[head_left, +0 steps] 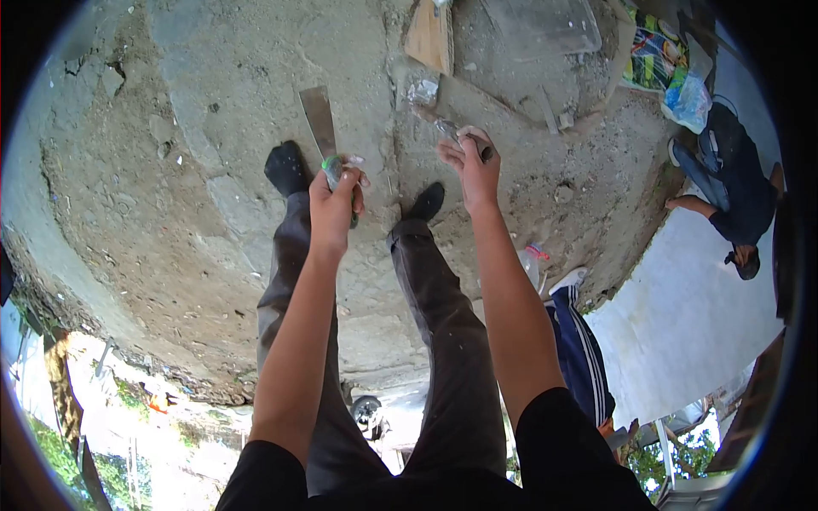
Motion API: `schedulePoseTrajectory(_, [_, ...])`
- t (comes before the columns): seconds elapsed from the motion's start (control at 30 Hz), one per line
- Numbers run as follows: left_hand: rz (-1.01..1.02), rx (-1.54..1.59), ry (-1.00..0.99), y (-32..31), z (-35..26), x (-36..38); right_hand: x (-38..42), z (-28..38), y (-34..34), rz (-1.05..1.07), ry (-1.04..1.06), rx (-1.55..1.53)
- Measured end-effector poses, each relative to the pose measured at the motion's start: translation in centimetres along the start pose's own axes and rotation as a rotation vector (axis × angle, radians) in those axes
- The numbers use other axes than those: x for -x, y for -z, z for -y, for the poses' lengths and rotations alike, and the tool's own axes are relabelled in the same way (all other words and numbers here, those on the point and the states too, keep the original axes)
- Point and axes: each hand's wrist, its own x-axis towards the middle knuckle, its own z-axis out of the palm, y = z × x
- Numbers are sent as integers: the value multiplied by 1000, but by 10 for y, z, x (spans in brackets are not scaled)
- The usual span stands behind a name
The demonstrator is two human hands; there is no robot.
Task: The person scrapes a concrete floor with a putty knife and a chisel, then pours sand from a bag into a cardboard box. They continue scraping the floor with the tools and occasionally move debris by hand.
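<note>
My left hand (334, 198) is closed around the green handle of a putty knife (319, 121). Its wide metal blade points away from me, over the ground above my left foot. In my right hand (475, 169) is a slim hand tool (446, 129), its dark round butt end sticking out beside my thumb. The front of this tool is greyish and points up and left; I cannot tell its exact kind. Both hands are held apart in front of me, over rough, dusty ground (230, 111). A crumpled clear plastic piece (423, 91) lies just beyond the right-hand tool.
A wooden board (430, 38) and a clear plastic tray (550, 30) lie at the far side. Colourful bags (660, 60) are at the upper right. A person in dark clothes (733, 170) sits at right; another person's striped trouser leg (584, 353) is beside my right arm, near a clear bottle (530, 264).
</note>
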Motion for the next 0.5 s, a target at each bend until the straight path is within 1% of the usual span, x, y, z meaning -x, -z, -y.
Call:
schedulePoseTrajectory(0.07, [9, -92, -74, 10, 14, 3, 25, 7, 4, 85, 110, 80])
schedulePoseTrajectory(0.17, [-41, -293, -35, 38, 24, 15, 67, 28, 11, 88, 146, 129])
schedulePoseTrajectory(0.2, [-27, -290, -55, 47, 19, 21, 79, 37, 14, 108, 144, 132])
schedulePoseTrajectory(0.27, [-49, -475, 18, 70, 7, 34, 102, 54, 25, 127, 164, 141])
schedulePoseTrajectory(0.3, [-48, -474, -7, 80, 0, 39, 113, 64, 29, 145, 163, 157])
schedulePoseTrajectory(0.37, [-142, -693, -21, 96, -18, 44, 135, 89, 38, 175, 186, 195])
schedulePoseTrajectory(0.4, [-143, -689, -45, 102, -29, 44, 143, 102, 44, 192, 186, 245])
schedulePoseTrajectory(0.47, [-116, -821, -118, 103, -54, 47, 158, 128, 55, 226, 200, 256])
schedulePoseTrajectory(0.5, [-116, -893, -109, 100, -68, 48, 162, 140, 60, 251, 192, 272])
